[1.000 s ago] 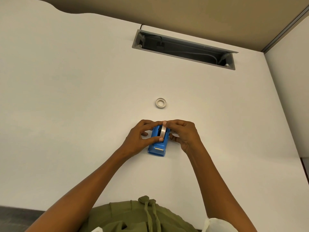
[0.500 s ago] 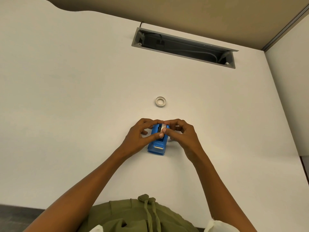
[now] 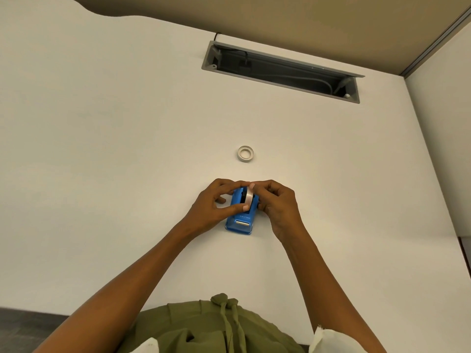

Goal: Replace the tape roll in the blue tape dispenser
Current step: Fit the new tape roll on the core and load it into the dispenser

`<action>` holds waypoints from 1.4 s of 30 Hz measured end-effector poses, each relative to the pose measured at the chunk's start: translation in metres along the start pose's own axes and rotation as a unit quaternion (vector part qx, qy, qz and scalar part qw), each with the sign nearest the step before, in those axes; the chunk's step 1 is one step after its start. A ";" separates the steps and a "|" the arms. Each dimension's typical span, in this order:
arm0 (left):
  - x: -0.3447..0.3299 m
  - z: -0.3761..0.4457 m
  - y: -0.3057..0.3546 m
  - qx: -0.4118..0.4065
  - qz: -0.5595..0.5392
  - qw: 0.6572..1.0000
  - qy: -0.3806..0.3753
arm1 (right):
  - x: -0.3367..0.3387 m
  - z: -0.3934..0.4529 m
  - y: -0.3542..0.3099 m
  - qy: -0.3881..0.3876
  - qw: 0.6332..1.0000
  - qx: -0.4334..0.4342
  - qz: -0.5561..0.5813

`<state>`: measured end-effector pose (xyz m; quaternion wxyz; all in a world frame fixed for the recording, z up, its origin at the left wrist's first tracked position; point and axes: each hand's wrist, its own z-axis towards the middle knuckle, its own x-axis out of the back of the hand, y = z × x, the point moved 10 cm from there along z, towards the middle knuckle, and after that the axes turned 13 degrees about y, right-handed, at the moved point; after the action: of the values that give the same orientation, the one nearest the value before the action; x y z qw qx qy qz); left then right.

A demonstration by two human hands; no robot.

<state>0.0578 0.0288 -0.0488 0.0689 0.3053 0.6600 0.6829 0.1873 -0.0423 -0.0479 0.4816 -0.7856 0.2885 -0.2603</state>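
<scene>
A person stands at a white desk (image 3: pixel 127 149), both bare forearms reaching forward over it. The small blue plastic tape dispenser (image 3: pixel 240 216) sits flat on the desk surface near the middle of the view, its metal cutting edge at the end nearest the person. A whitish tape roll (image 3: pixel 248 196) stands on edge in the dispenser's cradle, its black hub partly visible on the left face.

The left hand (image 3: pixel 214 206) comes in from the left side of the dispenser; its thumb presses against the roll's near edge and its index finger curls over the far top, so the roll is pinched between them. The right hand (image 3: pixel 279 203) comes in from the right side; its fingers are curled close together, fingertips on the top of the roll and meeting the left index finger there. How its thumb lies behind the dispenser cannot be told. Both hands touch the roll and flank the dispenser body.

A second, flat-lying white tape ring (image 3: pixel 245 153) rests alone on the desk beyond the hands, apart from them. Farther back, a long grey recessed cable tray (image 3: pixel 281 71) lies open in the desk, dark cables inside. Olive-green clothing (image 3: pixel 216 327) fills the lower edge of the view.
</scene>
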 end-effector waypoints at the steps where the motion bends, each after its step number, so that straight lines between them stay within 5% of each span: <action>1: 0.000 0.000 0.000 -0.001 -0.002 1.000 -0.001 | -0.001 0.000 0.000 0.001 1.000 -0.005 0.005; 14: 0.002 0.000 0.002 0.000 -0.012 1.000 0.015 | -0.001 -0.010 -0.004 -0.081 0.994 0.053 -0.053; 36: 0.000 0.000 0.001 -0.013 0.000 1.000 -0.004 | -0.004 -0.002 0.005 -0.003 1.000 -0.024 0.019; 42: 0.001 0.000 0.002 -0.012 -0.007 1.000 0.000 | -0.001 -0.006 -0.004 -0.020 0.999 0.037 0.013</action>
<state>0.0579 0.0290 -0.0467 0.0774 0.2997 0.6541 0.6902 0.1837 -0.0437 -0.0418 0.5192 -0.7686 0.2791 -0.2486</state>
